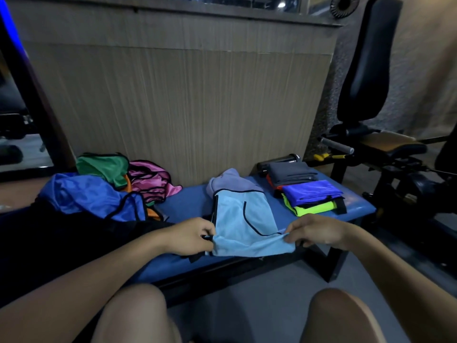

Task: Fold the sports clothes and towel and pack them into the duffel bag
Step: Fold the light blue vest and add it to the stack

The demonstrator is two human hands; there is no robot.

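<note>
Now both hands, left hand (190, 235) and right hand (319, 232), fingers pinching light-blue garment (244, 226); duffel bag (74, 233) contents unclear, perhaps dark.

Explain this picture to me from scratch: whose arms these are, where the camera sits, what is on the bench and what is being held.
No machine here: a person wears one camera on the head, looking down past their own arms and knees. The left hand and right hand each pinch the near edge of a light blue garment lying on a blue padded bench. On the bench's right end sits a stack of folded clothes, grey on top, then blue, then neon yellow. On the left lies an unfolded heap: a blue piece, a green one and a pink one. A dark shape at far left may be the bag; I cannot tell.
</note>
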